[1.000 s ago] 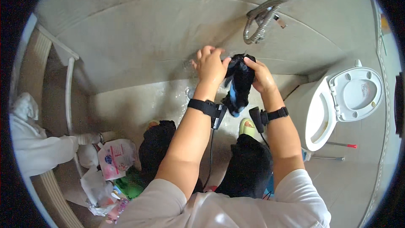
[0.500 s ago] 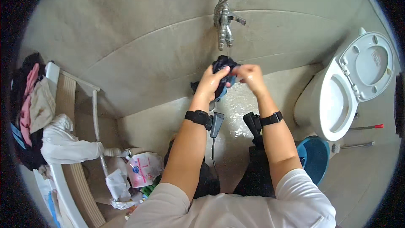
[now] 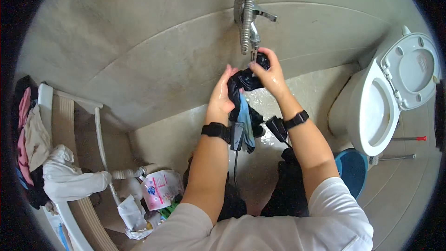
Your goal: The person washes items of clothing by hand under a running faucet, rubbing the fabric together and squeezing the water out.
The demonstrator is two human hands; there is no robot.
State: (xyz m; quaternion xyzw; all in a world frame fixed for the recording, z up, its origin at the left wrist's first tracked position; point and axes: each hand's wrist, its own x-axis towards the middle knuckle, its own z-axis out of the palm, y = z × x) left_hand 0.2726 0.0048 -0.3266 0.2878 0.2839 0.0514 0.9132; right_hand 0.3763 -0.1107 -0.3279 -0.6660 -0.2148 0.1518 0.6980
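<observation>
A wet black garment with a light blue part [image 3: 244, 111] hangs between my hands, under the metal tap [image 3: 254, 37]. My right hand [image 3: 272, 75] grips its upper end right below the spout, thumb in front and fingers behind, with water running onto the cloth. Along the garment's left side, my left hand [image 3: 220, 94] cups the bunched black fabric against its palm; part of its fingers is hidden by the cloth. The blue part and a black tail dangle below, near my left wrist. Each wrist wears a black strap with a small black device.
A flexible metal hose [image 3: 246, 14] hangs beside the tap. At right stand a white toilet [image 3: 353, 107] with its lid up and a blue bucket [image 3: 351, 169]. Clothes [image 3: 35, 132] are heaped at left, above a pink and white detergent pouch [image 3: 162, 188]. The floor is wet.
My right hand has moved up to the spout, lifting and spreading the garment. The blue part now hangs lower, and my left hand has turned its palm against the cloth.
</observation>
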